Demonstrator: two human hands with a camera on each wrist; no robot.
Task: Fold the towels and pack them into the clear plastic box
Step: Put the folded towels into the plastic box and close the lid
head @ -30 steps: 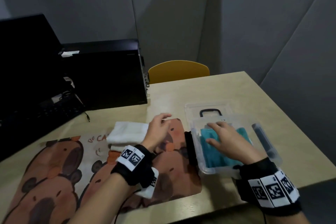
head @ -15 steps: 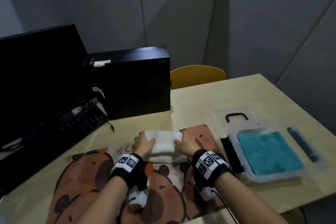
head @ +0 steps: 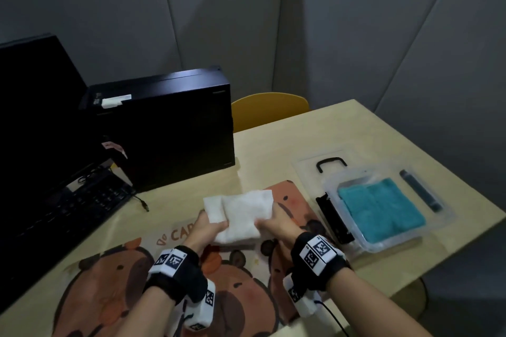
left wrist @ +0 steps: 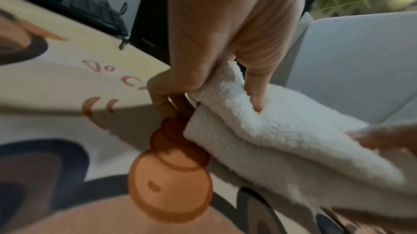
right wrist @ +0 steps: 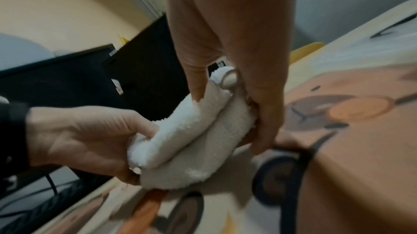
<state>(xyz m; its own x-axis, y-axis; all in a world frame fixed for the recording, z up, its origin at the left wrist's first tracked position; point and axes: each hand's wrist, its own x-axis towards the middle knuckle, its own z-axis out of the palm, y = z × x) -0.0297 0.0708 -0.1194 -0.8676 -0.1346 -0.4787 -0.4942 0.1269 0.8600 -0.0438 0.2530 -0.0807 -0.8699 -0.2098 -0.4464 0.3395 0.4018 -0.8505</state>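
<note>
A folded white towel [head: 241, 213] is lifted a little above the capybara-print mat [head: 115, 282]. My left hand [head: 208, 227] grips its left end, thumb on top and fingers beneath [left wrist: 225, 81]. My right hand [head: 273, 223] grips the right end the same way [right wrist: 237, 98]. The towel [left wrist: 293, 145] sags between the two hands [right wrist: 194, 141]. To the right stands the clear plastic box [head: 449, 217] with a folded teal towel [head: 380, 208] lying flat inside.
The box's clear lid with a black handle [head: 330, 163] lies behind the box. A dark pen-like stick [head: 420, 190] lies along the box's right side. A black computer case [head: 167, 128], keyboard [head: 68, 205] and monitor fill the left. A yellow chair [head: 268, 109] stands behind the table.
My right hand left the teal towel in the box and came over to the white towel. Both hands took hold of its ends and raised it off the mat.
</note>
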